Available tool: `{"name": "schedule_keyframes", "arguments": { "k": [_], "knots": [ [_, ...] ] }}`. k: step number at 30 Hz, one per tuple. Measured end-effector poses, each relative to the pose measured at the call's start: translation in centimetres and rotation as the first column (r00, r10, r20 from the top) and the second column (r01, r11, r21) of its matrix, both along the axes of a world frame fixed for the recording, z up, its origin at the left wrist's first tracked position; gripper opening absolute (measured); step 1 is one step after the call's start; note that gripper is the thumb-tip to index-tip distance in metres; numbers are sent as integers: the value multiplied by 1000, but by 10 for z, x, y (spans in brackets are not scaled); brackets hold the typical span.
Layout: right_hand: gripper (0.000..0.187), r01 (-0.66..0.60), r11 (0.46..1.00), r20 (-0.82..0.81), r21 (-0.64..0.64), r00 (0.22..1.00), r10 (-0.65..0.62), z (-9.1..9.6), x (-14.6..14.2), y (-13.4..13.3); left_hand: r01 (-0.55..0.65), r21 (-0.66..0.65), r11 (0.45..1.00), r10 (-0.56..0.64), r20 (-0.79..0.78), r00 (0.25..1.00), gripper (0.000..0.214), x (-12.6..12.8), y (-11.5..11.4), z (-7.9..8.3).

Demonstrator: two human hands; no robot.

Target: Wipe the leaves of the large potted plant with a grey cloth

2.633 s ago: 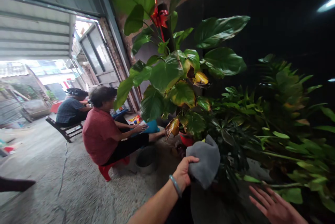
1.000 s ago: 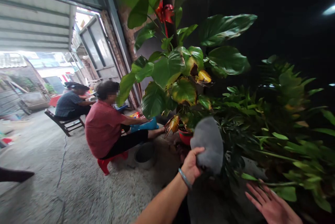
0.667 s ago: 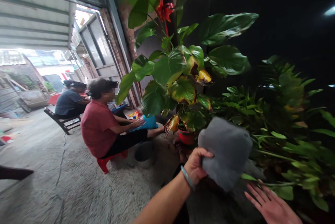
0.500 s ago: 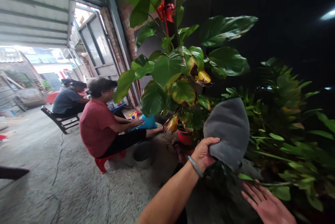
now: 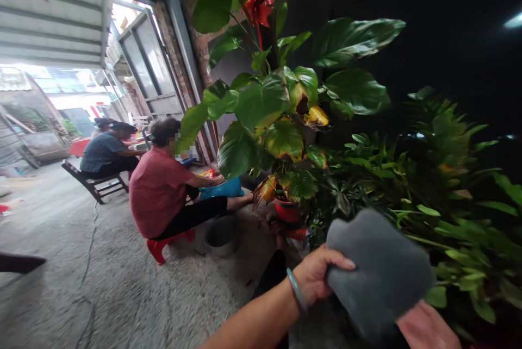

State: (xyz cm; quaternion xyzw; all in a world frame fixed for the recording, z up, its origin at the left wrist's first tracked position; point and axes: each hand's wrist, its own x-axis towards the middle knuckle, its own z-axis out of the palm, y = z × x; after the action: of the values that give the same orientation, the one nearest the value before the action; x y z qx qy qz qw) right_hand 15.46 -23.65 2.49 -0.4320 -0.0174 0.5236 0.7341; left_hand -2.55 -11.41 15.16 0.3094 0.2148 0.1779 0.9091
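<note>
My left hand is closed on a grey cloth, thumb on top, and wears a bangle on the wrist. The cloth is pressed over the low, narrow-leaved plant in front of me. My right hand is at the bottom edge beneath the cloth. Only its palm and wrist show; the cloth hides its fingers. Behind stands a tall plant with broad green and yellowing leaves, a red bow on its pole and a red pot.
A person in a red shirt sits on a low red stool to the left, a grey basin beside them. Another person sits on a wooden chair further back. A cable runs across the concrete floor.
My left hand has swept the cloth down and right over the low plant's leaves. The cloth now covers my right hand's fingers, which were spread open before.
</note>
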Motion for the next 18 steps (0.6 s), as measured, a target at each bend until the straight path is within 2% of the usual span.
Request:
{"name": "schedule_keyframes", "arguments": {
  "k": [2,3,5,8,11,13,15,18],
  "knots": [
    [24,32,999,-6,8,999,-32,3,-4,12,-107,-26,994,109,83,991,43,17,12,20],
    [21,54,998,-16,9,998,-54,3,-6,18,-147,-52,988,151,86,985,40,25,17,25],
    [19,82,997,-26,6,996,-82,2,-8,27,-191,-96,977,193,20,981,29,38,21,23],
    [23,73,997,15,14,997,-73,-8,-4,27,-225,-103,969,205,-172,964,20,40,10,-5],
    [26,39,999,80,-10,996,-38,-22,4,20,-229,-60,972,194,-347,917,24,20,-15,-42],
    [31,46,997,99,-66,994,-39,-30,7,17,-198,-45,979,159,-436,886,28,4,-30,-57],
    [32,64,994,95,-84,994,-55,-36,8,15,-178,-17,984,151,-453,878,30,-9,-37,-54],
    [23,55,998,80,-34,995,-52,-35,5,15,-151,70,986,166,-342,925,33,-14,-31,-21]
  ]
}}
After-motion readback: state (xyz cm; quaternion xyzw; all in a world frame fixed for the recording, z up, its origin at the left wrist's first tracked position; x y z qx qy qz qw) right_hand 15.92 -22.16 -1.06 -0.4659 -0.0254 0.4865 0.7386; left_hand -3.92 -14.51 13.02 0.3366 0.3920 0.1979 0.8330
